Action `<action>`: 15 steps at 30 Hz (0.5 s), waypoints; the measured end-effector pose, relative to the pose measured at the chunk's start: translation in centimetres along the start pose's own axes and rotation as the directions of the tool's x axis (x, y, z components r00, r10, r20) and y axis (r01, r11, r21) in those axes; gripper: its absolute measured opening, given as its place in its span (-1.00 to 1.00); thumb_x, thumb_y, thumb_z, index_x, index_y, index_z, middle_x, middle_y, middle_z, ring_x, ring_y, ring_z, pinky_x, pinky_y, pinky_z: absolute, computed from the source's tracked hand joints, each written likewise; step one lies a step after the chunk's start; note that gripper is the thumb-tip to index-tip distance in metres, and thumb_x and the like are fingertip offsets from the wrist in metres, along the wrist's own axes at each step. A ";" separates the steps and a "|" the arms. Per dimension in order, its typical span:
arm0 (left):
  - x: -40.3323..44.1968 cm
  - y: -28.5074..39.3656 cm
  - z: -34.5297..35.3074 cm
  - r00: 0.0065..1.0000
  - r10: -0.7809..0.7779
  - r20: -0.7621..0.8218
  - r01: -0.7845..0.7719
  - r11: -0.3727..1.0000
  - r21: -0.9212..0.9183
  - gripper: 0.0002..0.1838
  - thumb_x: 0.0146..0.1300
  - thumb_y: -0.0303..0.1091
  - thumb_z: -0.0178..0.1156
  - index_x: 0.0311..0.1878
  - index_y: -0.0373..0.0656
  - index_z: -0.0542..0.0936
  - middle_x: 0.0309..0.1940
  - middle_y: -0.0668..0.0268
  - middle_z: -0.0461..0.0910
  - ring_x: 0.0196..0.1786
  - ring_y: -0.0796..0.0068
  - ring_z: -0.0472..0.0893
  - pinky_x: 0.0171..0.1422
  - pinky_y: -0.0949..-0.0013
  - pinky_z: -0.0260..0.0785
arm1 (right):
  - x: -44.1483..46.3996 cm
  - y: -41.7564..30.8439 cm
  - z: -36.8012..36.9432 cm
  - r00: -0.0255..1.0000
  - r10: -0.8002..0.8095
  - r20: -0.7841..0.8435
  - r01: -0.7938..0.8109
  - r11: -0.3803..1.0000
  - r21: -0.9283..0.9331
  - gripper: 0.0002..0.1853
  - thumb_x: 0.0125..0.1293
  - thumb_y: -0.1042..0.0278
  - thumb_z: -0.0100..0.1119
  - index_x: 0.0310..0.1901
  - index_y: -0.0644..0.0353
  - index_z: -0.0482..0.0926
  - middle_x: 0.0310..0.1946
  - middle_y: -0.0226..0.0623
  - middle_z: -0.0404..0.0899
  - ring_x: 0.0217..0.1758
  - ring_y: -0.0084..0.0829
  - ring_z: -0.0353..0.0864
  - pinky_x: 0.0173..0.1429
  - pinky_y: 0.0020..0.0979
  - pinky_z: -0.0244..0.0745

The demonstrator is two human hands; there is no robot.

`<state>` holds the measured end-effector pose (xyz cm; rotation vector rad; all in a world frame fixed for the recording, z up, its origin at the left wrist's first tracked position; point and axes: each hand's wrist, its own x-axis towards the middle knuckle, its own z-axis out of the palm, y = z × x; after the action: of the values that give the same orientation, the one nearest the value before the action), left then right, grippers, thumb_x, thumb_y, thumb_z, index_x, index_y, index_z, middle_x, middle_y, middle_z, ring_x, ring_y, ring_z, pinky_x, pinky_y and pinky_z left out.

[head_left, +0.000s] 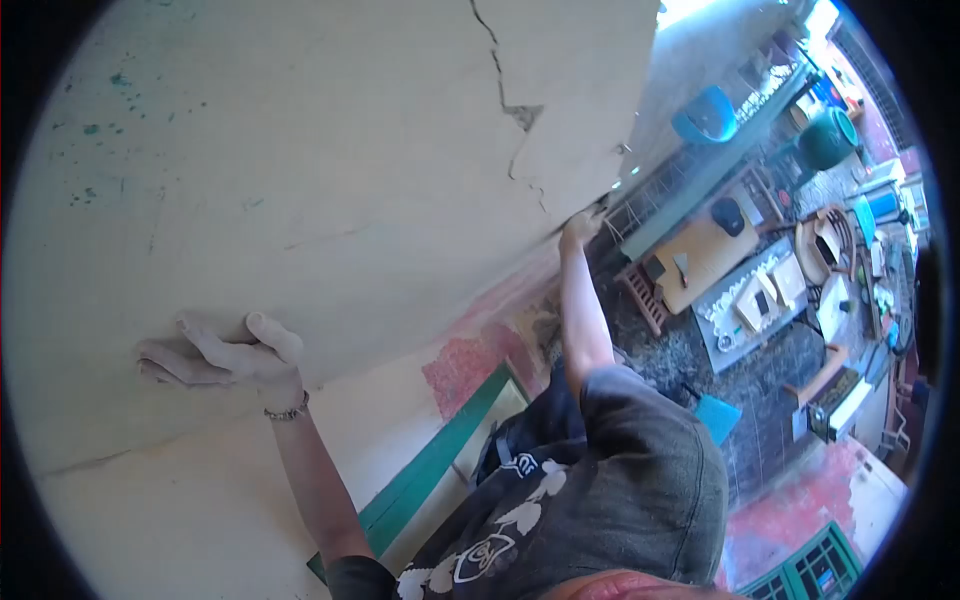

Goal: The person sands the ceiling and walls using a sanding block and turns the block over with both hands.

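Observation:
My left hand [225, 355] lies against the pale plastered wall [330, 160], its dusty fingers spread and slightly bent and the thumb apart. Nothing shows in it. A bracelet [287, 408] circles that wrist. My right hand [578, 228] is at the far edge of the wall with its fingers closed. A small dark thing [601, 205] shows by its fingertips, too little of it to name. Above and left of the right hand, a jagged crack [497, 70] runs down the wall to a small chipped spot [524, 116].
A green wooden beam [440, 455] slants beside my body. To the right stand a wooden table [708, 258] with a dark cap [729, 216], a grey board [735, 330] bearing several items, and chairs. Beyond are a blue basin [706, 116] and a green barrel [828, 138]. A blue dustpan-like piece [717, 416] lies on the floor.

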<state>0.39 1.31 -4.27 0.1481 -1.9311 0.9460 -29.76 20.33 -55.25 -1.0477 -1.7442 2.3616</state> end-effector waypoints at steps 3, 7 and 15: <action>0.5 0.7 1.2 0.999 -0.023 -0.040 0.024 1.000 0.012 -0.30 0.58 0.10 -0.11 0.56 -0.23 0.28 0.61 -0.31 0.02 0.67 -0.36 -0.06 0.66 -0.42 -0.23 | -5.9 -5.1 1.3 0.996 -0.089 -0.032 0.093 0.983 0.157 -0.47 0.64 0.31 -0.12 0.55 0.26 0.28 0.48 -0.12 0.42 0.51 -0.24 0.40 0.52 -0.28 0.30; 0.3 0.2 0.0 1.000 -0.008 -0.010 0.008 1.000 0.021 -0.32 0.58 0.10 -0.10 0.54 -0.21 0.33 0.60 -0.30 0.04 0.67 -0.35 -0.04 0.66 -0.40 -0.20 | -9.8 -4.3 -1.2 0.817 -0.558 0.144 0.572 0.816 -0.082 -0.48 0.62 0.31 -0.06 0.52 0.27 0.33 0.43 -0.15 0.48 0.57 -0.26 0.33 0.55 -0.29 0.26; 0.0 1.0 0.5 0.991 -0.128 -0.028 0.128 0.992 0.006 -0.32 0.57 0.17 -0.12 0.48 -0.15 0.43 0.60 -0.28 0.09 0.68 -0.35 -0.02 0.68 -0.35 -0.23 | -18.3 -9.4 -5.5 0.813 -0.373 0.448 0.456 0.885 -0.092 -0.55 0.60 0.40 -0.05 0.43 0.29 0.47 0.31 0.06 0.60 0.35 -0.10 0.61 0.40 -0.25 0.44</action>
<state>-0.46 1.70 -4.92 0.2590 -1.8692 0.8662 -16.05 21.24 -38.91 -0.1082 -2.1038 2.2636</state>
